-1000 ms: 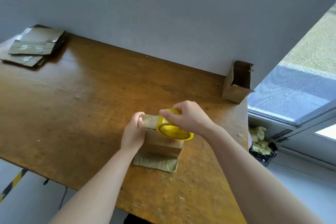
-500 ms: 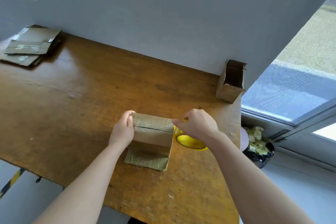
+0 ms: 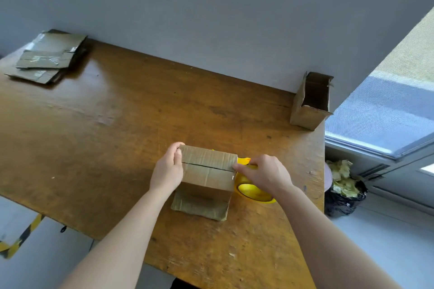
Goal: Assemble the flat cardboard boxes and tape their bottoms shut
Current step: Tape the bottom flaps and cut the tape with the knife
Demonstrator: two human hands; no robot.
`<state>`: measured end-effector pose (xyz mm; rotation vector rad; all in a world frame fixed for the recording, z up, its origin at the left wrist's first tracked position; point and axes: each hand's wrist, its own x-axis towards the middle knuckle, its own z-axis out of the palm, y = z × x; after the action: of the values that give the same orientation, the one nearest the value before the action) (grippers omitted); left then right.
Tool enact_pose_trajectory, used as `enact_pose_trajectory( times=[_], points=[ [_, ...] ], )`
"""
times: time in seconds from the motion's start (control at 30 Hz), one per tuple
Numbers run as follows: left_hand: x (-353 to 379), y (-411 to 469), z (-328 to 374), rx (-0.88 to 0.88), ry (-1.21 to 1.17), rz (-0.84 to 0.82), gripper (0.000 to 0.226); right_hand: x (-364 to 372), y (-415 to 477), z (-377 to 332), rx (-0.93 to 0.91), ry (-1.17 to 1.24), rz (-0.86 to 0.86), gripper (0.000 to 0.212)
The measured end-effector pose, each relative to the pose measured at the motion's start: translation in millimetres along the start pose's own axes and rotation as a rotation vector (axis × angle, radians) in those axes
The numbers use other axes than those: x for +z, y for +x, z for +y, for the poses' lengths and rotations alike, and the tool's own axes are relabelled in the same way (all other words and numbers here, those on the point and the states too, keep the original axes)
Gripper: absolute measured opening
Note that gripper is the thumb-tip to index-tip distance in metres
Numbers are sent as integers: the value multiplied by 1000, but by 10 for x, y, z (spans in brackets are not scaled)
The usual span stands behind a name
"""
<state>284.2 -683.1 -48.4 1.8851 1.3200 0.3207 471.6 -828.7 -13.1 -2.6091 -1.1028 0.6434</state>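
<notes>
Standing on the wooden table (image 3: 94, 138), slightly toward 4 o'clock from the table's centre, the cardboard box (image 3: 207, 171) had its closed flaps facing up. A dark seam ran across them from 9 to 3 o'clock. One loose flap lay flat on the table at the box's 6 o'clock side.

The left hand (image 3: 168, 170) gripped the box at its 9 o'clock end, fingers curled round the far edge and thumb lying at the seam. The right hand (image 3: 265, 175) was curled over the yellow tape roll (image 3: 254, 191), which sat just beside the box at its 3 o'clock side. Its fingertips met the box's upper edge at the seam end. Whether tape covered the seam could not be determined.

The flat cardboard stack (image 3: 47, 56) lay at 10 o'clock, at the far table corner, well apart from the box. An open box (image 3: 312, 101) stood at 2 o'clock against the grey wall (image 3: 211, 19). A black bin bag (image 3: 340, 202) holding yellowish scraps sat on the floor at 3 o'clock, beyond the table edge.
</notes>
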Motion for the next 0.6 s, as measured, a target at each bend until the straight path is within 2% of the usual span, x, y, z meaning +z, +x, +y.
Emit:
enact_pose_trajectory(
  times=[0.17, 0.23, 0.3, 0.33, 0.4, 0.47, 0.53, 0.6],
  points=[
    [-40, 60, 0, 8, -33, -91, 39, -1, 54, 39, -13, 51, -57, 55],
    [-79, 102, 2, 43, 3, -108, 36, -1, 64, 26, -15, 62, -93, 56],
    [-122, 116, 17, 71, 62, -102, 44, 25, 46, -3, -5, 93, -131, 59],
    [-150, 112, 30, 82, 135, -73, 49, 50, 31, -24, 6, 108, -146, 61],
    [-210, 92, 84, 138, 423, 92, 55, 118, 0, -91, 31, 116, -157, 63],
    [-218, 27, 157, 212, 675, 260, 50, 196, -17, -191, 63, 135, -151, 62],
    [-145, -96, 219, 203, 732, 257, 51, 275, -16, -317, 81, 164, -156, 60],
    [-7, -229, 206, 125, 726, 134, 65, 322, -20, -441, 80, 175, -167, 56]
  ],
)
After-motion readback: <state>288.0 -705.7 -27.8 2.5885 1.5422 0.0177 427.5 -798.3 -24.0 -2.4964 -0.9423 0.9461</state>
